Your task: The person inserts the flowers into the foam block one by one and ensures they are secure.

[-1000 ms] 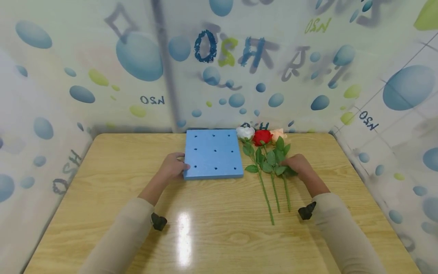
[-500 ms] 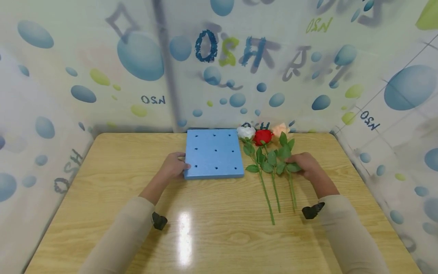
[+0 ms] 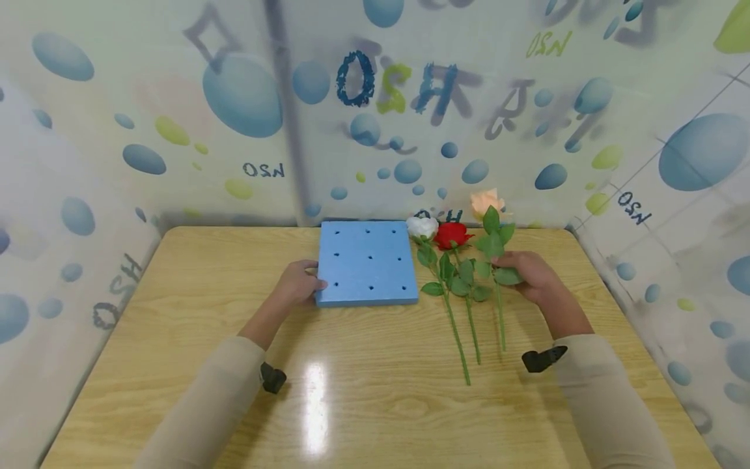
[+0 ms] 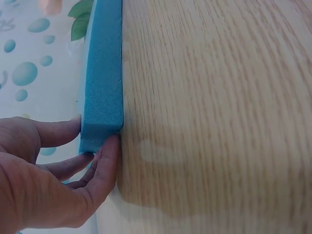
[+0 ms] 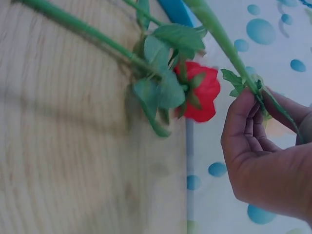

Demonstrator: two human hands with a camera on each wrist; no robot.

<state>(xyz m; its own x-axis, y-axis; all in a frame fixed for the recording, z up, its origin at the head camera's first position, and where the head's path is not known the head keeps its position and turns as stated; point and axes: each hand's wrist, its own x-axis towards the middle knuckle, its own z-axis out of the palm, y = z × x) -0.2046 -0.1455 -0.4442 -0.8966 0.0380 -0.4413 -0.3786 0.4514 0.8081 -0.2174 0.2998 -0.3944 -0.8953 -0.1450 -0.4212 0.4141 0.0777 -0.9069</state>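
My left hand holds the near left corner of a blue foam board that lies flat on the table, its top dotted with small holes. In the left wrist view the thumb is on the board's upper face and fingers are at its edge and underside. My right hand pinches the green stem of a peach artificial rose, raised off the table with its bloom pointing away. Just left of it lie a red rose and a white rose, both beside the board. The right wrist view shows thumb and fingertips meeting on the stem.
A wooden table carries everything. Behind it rises a wall covering printed with blue and green ovals, close to the board's far edge. Stems and leaves of the red and white roses lie close together.
My right hand has lifted the peach rose from the table and moved slightly right and away, separating it from the other two. The left hand and the board have stayed put.
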